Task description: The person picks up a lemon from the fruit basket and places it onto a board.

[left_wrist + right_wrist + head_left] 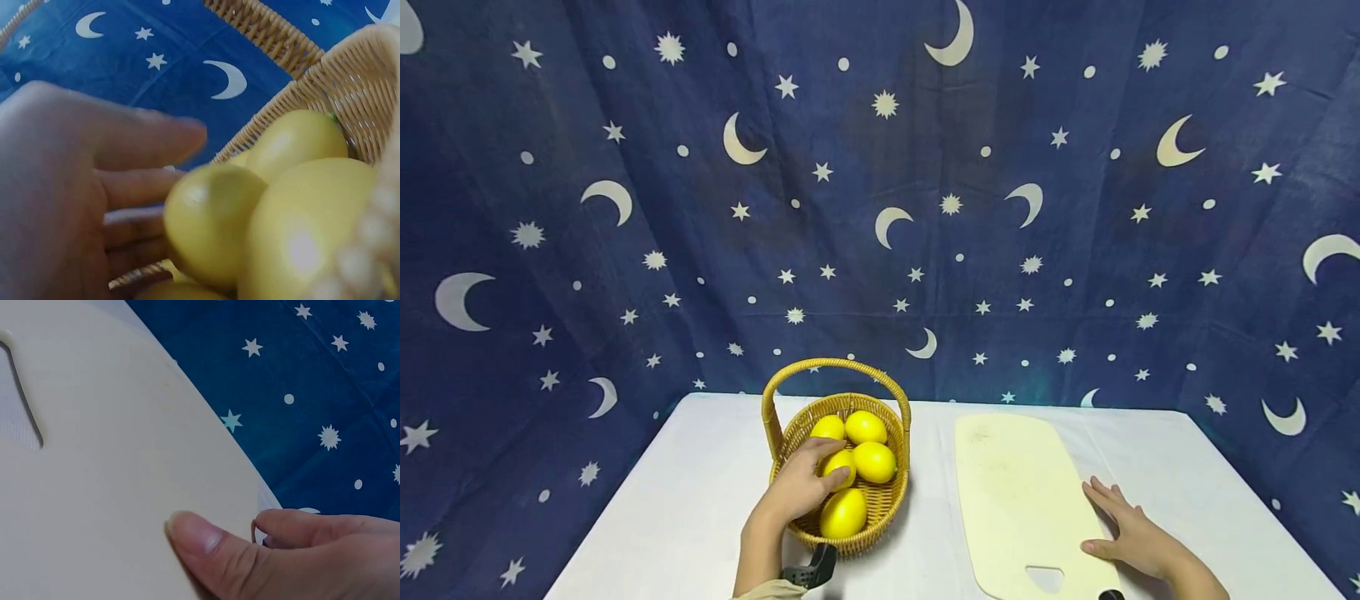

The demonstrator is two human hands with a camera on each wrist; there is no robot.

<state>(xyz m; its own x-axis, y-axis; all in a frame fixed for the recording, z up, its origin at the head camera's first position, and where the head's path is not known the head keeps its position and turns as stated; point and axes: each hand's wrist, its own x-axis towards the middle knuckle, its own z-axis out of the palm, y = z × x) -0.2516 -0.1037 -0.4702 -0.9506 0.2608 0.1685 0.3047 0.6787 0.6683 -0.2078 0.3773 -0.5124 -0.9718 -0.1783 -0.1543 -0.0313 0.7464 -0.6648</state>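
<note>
A person's left hand reached into a wicker basket that stood on a white tabletop, left of centre. The basket held five yellow lemons, and the hand's fingers curled loosely over one lemon in the middle, touching it; whether they truly gripped it could not be told. In the left wrist view the hand was blurred, its fingers stretched toward the lemon with the basket wall behind. Another lemon lay nearest the viewer, just beside the hand. To the right of the basket, apart from it, lay a pale cream cutting board with a handle hole at its near end. The right hand rested open and flat at the board's right edge, thumb on the board. The right wrist view showed that thumb pressed on the board. A dark blue cloth printed with moons and stars hung behind
</note>
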